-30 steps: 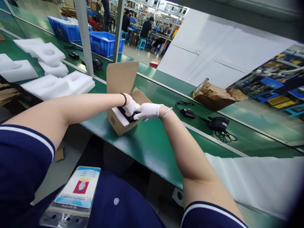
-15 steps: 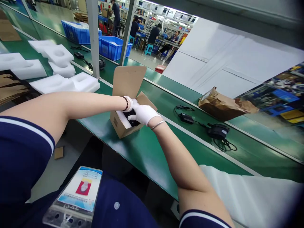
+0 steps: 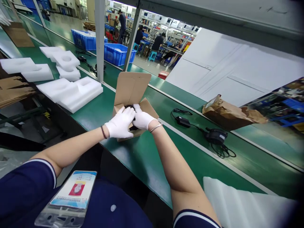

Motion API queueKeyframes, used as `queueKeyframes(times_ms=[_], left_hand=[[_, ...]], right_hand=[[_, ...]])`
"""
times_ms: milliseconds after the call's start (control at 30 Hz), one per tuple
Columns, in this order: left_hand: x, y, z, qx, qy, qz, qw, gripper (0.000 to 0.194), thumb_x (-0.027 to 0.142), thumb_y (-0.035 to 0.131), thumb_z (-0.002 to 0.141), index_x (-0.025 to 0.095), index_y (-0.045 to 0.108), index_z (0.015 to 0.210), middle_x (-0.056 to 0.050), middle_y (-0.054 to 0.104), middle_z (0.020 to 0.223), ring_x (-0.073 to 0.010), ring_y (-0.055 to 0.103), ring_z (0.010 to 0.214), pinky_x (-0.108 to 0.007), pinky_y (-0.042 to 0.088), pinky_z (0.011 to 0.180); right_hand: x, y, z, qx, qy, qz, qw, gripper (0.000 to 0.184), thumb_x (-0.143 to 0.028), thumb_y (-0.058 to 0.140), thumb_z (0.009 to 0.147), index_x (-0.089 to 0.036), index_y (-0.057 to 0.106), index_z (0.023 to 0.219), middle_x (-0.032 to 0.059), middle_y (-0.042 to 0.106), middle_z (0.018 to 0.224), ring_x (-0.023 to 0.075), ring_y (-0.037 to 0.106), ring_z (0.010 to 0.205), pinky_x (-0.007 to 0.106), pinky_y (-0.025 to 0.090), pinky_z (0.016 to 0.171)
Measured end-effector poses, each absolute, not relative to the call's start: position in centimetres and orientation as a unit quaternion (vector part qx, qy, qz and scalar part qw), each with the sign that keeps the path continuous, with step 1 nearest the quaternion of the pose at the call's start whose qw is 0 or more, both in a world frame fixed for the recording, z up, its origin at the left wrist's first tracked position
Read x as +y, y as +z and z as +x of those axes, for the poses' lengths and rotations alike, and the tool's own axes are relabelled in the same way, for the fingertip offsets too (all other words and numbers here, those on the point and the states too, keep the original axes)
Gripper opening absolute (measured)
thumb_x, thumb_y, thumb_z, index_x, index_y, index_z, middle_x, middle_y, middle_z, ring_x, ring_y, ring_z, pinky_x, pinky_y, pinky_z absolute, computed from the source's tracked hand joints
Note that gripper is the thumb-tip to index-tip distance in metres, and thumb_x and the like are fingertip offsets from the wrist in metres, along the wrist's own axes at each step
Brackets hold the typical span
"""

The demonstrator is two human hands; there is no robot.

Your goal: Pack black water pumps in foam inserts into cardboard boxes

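An open cardboard box (image 3: 131, 88) stands on the green conveyor bench (image 3: 142, 152), its tall flap raised at the back. My left hand (image 3: 120, 123) and my right hand (image 3: 142, 120), both in white gloves, cup a black item (image 3: 130, 107) side by side at the box's mouth. Only a dark curved edge of that item shows between the fingers. The rest is hidden by my hands and the box walls. My right hand's fingers curl down into the box.
White foam inserts (image 3: 70, 90) lie on the bench to the left. To the right are a black power adapter (image 3: 182, 121) with cable, a black coiled device (image 3: 216, 136) and a brown paper bag (image 3: 228, 115). A steel post (image 3: 100, 41) and blue crates (image 3: 117, 54) stand behind.
My left hand has swung from the box's left side to lie over its opening, nearer me. My right hand has barely moved. The view has shifted slightly.
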State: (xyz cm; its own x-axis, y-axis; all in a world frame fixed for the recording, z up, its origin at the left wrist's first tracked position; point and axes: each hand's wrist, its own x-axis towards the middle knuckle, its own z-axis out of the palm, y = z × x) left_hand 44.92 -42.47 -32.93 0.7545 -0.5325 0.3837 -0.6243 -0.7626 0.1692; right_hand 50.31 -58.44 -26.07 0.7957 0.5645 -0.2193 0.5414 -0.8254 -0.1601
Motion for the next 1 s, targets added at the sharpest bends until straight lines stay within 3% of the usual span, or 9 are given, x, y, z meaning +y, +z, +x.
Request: queueKeyframes(times_ms=[133, 233, 300, 400, 467, 600, 733, 867, 1000], left_hand=[[-41.7, -30.6, 49.4, -0.447, 0.052, 0.89, 0.077, 0.066, 0.041, 0.074, 0.069, 0.009, 0.061, 0.125, -0.021, 0.061, 0.129, -0.039, 0.052, 0.124, -0.05, 0.031, 0.115], [-40.0, -30.0, 52.6, -0.511, -0.01, 0.854, 0.096, 0.076, 0.039, 0.081, 0.063, 0.016, 0.061, 0.132, -0.018, 0.052, 0.146, -0.0378, 0.044, 0.139, -0.048, 0.024, 0.121], [-39.3, -30.2, 54.3, -0.526, -0.053, 0.838, 0.134, 0.082, 0.034, 0.086, 0.056, 0.021, 0.062, 0.133, -0.015, 0.048, 0.151, -0.0361, 0.039, 0.144, -0.049, 0.02, 0.123], [-38.7, -31.0, 55.3, -0.518, -0.082, 0.81, 0.261, 0.079, 0.028, 0.091, 0.047, 0.027, 0.069, 0.123, -0.009, 0.06, 0.14, -0.0345, 0.046, 0.14, -0.051, 0.022, 0.124], [-38.1, -32.2, 54.3, -0.464, -0.057, 0.798, 0.38, 0.067, 0.04, 0.089, 0.056, 0.025, 0.071, 0.119, -0.01, 0.07, 0.126, -0.0334, 0.059, 0.127, -0.05, 0.038, 0.116], [-37.1, -34.5, 50.5, -0.237, 0.039, 0.743, 0.624, 0.073, 0.063, 0.057, 0.089, 0.014, 0.051, 0.144, -0.017, 0.074, 0.112, -0.0305, 0.072, 0.104, -0.043, 0.06, 0.089], [-37.3, -34.4, 48.8, -0.13, 0.046, 0.7, 0.7, 0.102, 0.05, 0.078, 0.079, 0.014, 0.025, 0.157, -0.019, 0.061, 0.136, -0.0321, 0.065, 0.119, -0.039, 0.058, 0.097], [-39.0, -34.6, 48.8, -0.126, 0.122, 0.688, 0.704, 0.108, 0.053, 0.085, 0.068, 0.014, 0.032, 0.155, -0.018, 0.049, 0.149, -0.0344, 0.06, 0.125, -0.042, 0.055, 0.103], [-40.3, -36.9, 47.7, -0.091, 0.227, 0.734, 0.634, 0.08, 0.059, 0.076, 0.076, 0.015, 0.053, 0.14, -0.016, 0.053, 0.144, -0.0332, 0.053, 0.133, -0.046, 0.043, 0.116]], right_hand=[[-64.6, -25.5, 50.6, -0.231, 0.025, -0.93, 0.286, 0.038, -0.027, 0.051, 0.09, -0.019, 0.067, 0.124, 0.0091, 0.063, 0.134, 0.0248, 0.061, 0.121, 0.032, 0.043, 0.111], [-67.0, -27.5, 53.1, -0.145, -0.045, -0.902, 0.403, 0.065, -0.027, 0.046, 0.092, -0.01, 0.031, 0.153, 0.0197, 0.047, 0.15, 0.0224, 0.048, 0.138, 0.033, 0.045, 0.109], [-65.9, -30.0, 55.4, -0.144, -0.019, -0.889, 0.434, 0.077, -0.029, 0.051, 0.091, -0.009, 0.016, 0.157, 0.0228, 0.046, 0.15, 0.0215, 0.053, 0.133, 0.033, 0.052, 0.1], [-62.4, -33.8, 58.1, -0.162, -0.04, -0.829, 0.534, 0.066, -0.04, 0.061, 0.085, -0.015, 0.04, 0.143, 0.0154, 0.063, 0.132, 0.0213, 0.064, 0.117, 0.036, 0.056, 0.093], [-60.8, -35.4, 58.8, -0.154, -0.082, -0.791, 0.586, 0.049, -0.049, 0.064, 0.081, -0.016, 0.057, 0.118, 0.0141, 0.068, 0.12, 0.0246, 0.064, 0.116, 0.041, 0.054, 0.096], [-61.8, -36.7, 57.6, -0.153, -0.128, -0.774, 0.601, 0.033, -0.052, 0.05, 0.088, -0.02, 0.06, 0.083, 0.0146, 0.067, 0.12, 0.0265, 0.056, 0.128, 0.046, 0.043, 0.11], [-63.8, -36.8, 54.4, -0.215, -0.133, -0.776, 0.578, 0.041, -0.055, 0.044, 0.09, -0.02, 0.063, 0.099, 0.0142, 0.056, 0.141, 0.0257, 0.047, 0.138, 0.047, 0.036, 0.116], [-63.3, -36.7, 51.3, -0.274, -0.162, -0.801, 0.507, 0.071, -0.072, 0.054, 0.082, -0.019, 0.052, 0.129, 0.0171, 0.038, 0.156, 0.03, 0.033, 0.147, 0.049, 0.029, 0.121], [-61.9, -37.5, 49.9, -0.236, -0.246, -0.804, 0.487, 0.056, -0.067, 0.044, 0.091, -0.02, 0.051, 0.122, 0.017, 0.051, 0.143, 0.029, 0.036, 0.146, 0.052, 0.028, 0.12]])
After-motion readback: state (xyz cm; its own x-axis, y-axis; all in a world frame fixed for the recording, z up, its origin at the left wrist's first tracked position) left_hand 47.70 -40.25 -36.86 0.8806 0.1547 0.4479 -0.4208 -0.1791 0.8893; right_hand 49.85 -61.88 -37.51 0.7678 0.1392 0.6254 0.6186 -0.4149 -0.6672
